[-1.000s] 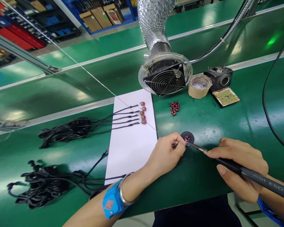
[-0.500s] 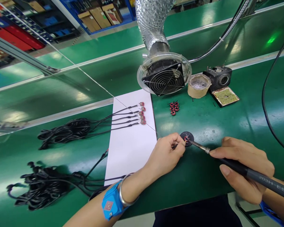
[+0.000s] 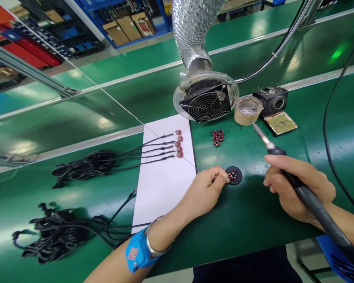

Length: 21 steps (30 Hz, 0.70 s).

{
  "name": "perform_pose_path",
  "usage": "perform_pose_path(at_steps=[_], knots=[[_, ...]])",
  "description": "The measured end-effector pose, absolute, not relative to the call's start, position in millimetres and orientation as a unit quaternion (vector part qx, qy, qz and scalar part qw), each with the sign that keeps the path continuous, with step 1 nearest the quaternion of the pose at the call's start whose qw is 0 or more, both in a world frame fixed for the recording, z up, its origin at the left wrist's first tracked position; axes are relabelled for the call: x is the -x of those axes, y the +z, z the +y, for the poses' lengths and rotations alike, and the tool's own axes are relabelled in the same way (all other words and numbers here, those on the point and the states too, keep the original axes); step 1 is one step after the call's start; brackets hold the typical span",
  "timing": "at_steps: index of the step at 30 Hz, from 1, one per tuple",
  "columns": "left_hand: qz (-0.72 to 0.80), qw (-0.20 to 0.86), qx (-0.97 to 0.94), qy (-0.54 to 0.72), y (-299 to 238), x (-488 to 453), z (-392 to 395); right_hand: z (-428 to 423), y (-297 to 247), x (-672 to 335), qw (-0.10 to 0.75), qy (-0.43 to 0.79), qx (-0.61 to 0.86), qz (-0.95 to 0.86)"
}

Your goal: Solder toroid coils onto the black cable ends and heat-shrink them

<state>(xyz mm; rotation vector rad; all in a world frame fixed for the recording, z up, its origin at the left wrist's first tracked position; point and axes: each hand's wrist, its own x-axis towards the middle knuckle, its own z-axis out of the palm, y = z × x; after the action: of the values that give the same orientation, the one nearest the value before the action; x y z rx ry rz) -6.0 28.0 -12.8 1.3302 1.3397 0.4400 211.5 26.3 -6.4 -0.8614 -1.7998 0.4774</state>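
Observation:
My right hand (image 3: 297, 188) grips a soldering iron (image 3: 301, 184). Its tip is raised toward the tan round tub (image 3: 247, 112), close to its front wall; whether they touch I cannot tell. With fingers pinched, my left hand (image 3: 208, 186) holds thin wires (image 3: 229, 176) at the edge of a black round pad (image 3: 237, 181). These wires reach a small red-and-black ring-shaped part (image 3: 233, 175) lying on the pad. Several similar ring parts (image 3: 217, 137) lie in a cluster farther back. A thin pale line (image 3: 120, 104) runs from the upper left down to near my left hand.
A fume extractor (image 3: 208, 100) hangs over the back of the green bench (image 3: 262, 220). Beside the tub are a black iron stand (image 3: 273, 100) and a sponge tray (image 3: 281, 123). White paper (image 3: 162, 188) bears several cable ends with small parts; black cable bundles (image 3: 59, 232) lie left.
My right hand has lifted the soldering iron off the ring part, its tip moving back and right to the tub. My left hand stays at the pad. The view has shifted slightly.

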Motion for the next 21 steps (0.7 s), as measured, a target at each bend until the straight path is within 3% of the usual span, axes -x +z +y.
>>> perform_pose_path(at_steps=[8, 16, 21], knots=[[0.543, 0.578, -0.575, 0.200, -11.3, 8.1, 26.5, 55.1, -13.7, -188.0, 0.369, 0.244, 0.303, -0.844], [0.525, 0.571, -0.603, 0.185, -2.5, 7.6, 21.8, 52.0, -23.1, -186.3, 0.384, 0.243, 0.269, -0.849], [0.523, 0.552, -0.623, 0.185, 0.9, 6.1, 21.6, 46.5, -25.6, -185.9, 0.389, 0.152, 0.269, -0.868]])
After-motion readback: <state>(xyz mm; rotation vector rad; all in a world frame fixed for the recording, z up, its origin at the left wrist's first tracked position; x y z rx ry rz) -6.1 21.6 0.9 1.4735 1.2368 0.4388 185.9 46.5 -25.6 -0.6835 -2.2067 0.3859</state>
